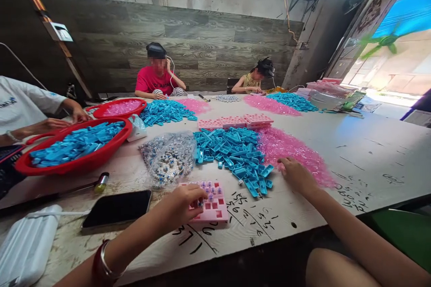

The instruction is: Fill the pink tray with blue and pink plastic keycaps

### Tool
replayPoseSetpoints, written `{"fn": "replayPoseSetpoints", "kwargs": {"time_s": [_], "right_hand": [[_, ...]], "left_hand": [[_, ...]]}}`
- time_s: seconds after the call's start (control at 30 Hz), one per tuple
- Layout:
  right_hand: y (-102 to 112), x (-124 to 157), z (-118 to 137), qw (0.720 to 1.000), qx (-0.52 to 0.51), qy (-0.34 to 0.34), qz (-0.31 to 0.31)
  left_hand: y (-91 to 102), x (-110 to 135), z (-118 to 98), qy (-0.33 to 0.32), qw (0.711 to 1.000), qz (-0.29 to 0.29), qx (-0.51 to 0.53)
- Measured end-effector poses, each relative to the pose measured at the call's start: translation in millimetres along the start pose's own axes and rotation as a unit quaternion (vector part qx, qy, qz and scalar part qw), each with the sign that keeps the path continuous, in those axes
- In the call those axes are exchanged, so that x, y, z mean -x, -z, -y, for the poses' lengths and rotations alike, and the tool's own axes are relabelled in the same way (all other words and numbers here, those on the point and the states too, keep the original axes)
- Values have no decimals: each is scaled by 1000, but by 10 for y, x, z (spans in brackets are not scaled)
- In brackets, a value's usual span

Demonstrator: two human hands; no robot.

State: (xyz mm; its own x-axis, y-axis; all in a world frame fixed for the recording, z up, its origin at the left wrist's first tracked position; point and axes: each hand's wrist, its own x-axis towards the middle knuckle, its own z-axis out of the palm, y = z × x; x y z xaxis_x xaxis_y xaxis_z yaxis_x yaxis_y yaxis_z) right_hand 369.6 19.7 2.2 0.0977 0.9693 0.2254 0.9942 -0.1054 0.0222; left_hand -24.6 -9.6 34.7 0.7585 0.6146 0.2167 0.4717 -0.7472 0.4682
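While your left hand works at the tray, your right hand sits off at the pink pile

Where your left hand (184, 202) stands, the tray (211, 210) lies directly beneath and to the right of the fingers, close to the table's near edge. Your left fingertips are drawn close together over it, at a small dark part (200, 204) mostly hidden by them; whether that part is gripped or rests in a recess cannot be told. The far recesses hold small violet parts (210, 196), while square openings show down the right side.

Your right hand (296, 176) is well apart from the left, reaching forward with its fingertips at the near left edge of the pink pile (291, 143). Its fingers are bent, and whether they pinch a piece cannot be told.

The governing relation is this: the tray lies left of and nearer to you than your right fingertips, with the left hand by far the nearer. The tray's outline reads as roughly square, partly covered by your hand, so no long axis can be certified.

The blue pile (232, 148) lies beyond the tray, against the pink pile's left side. A clear bag (168, 157) of small parts sits just behind the tray, and a phone (117, 208) lies to its left on the table (370, 143).
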Motion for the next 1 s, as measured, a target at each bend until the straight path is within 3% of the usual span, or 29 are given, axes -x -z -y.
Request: {"fn": "replayPoseSetpoints", "kwargs": {"time_s": [0.17,0.77,0.87,1.0], "right_hand": [[-12,-6,-38,1000,10,-1,15],[31,6,-14,1000,7,8,11],[63,-4,-17,1000,2,5,-2],[241,37,142,994,-68,42,-73]], "left_hand": [[-84,63,-2,6,998,51,-31],[-81,59,-81,13,993,76,-90],[-87,56,-78,1,995,70,-75],[-113,60,-61,-3,996,52,-77]]}}
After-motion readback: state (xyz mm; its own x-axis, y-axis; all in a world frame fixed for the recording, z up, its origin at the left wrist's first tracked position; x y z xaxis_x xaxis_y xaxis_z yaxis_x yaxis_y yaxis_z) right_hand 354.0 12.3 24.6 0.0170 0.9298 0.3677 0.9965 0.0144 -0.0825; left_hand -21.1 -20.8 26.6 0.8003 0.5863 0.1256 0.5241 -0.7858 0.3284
